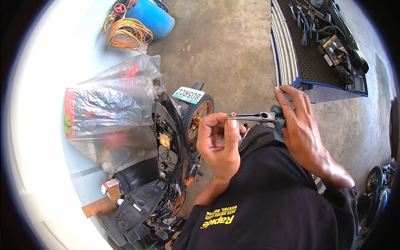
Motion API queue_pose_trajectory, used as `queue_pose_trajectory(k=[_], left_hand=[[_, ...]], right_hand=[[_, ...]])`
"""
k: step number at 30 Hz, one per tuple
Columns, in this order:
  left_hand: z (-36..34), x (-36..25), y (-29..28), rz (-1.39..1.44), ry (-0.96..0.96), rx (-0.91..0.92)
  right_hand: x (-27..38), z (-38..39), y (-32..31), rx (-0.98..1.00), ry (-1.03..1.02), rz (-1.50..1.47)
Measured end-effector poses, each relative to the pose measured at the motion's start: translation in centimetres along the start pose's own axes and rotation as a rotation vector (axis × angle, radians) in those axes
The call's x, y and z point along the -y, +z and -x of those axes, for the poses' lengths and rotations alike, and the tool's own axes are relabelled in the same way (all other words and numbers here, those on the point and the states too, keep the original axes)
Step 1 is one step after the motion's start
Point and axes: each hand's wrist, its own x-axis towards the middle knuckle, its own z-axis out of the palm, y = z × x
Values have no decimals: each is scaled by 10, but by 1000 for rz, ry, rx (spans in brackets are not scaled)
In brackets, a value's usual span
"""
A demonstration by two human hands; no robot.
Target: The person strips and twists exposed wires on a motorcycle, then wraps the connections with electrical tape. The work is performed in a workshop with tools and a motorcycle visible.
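My right hand (pixel 301 125) grips the dark green handles of a pair of long-nose pliers (pixel 263 117), its index finger stretched out along the far side. The pliers point left, and their jaws reach the fingertips of my left hand (pixel 221 139). That hand is closed in a pinch, thumb and index finger at the jaw tips. A tiny copper-coloured ring-shaped piece (pixel 233 114) shows at the jaws beside the left thumb. Its exact kind is too small to tell, and my fingers hide part of what they pinch.
To the left stands a motorcycle (pixel 183 121) with its seat area uncovered. Beyond it are plastic-wrapped goods (pixel 121 104), a coiled orange hose (pixel 130 34) and a blue drum (pixel 152 18). A tool cart (pixel 323 73) with pliers and screwdrivers stands at the far right.
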Motion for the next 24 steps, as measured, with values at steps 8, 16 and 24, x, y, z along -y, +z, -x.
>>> queue_pose_trajectory(k=[8,16,24], left_hand=[[2,-3,0,-20,-30,12],[5,-3,1,-61,-39,21],[7,0,4,-120,-23,43]], right_hand=[[4,3,-5,-27,38,16],[4,6,11,-112,33,55],[11,3,12,-168,43,57]])
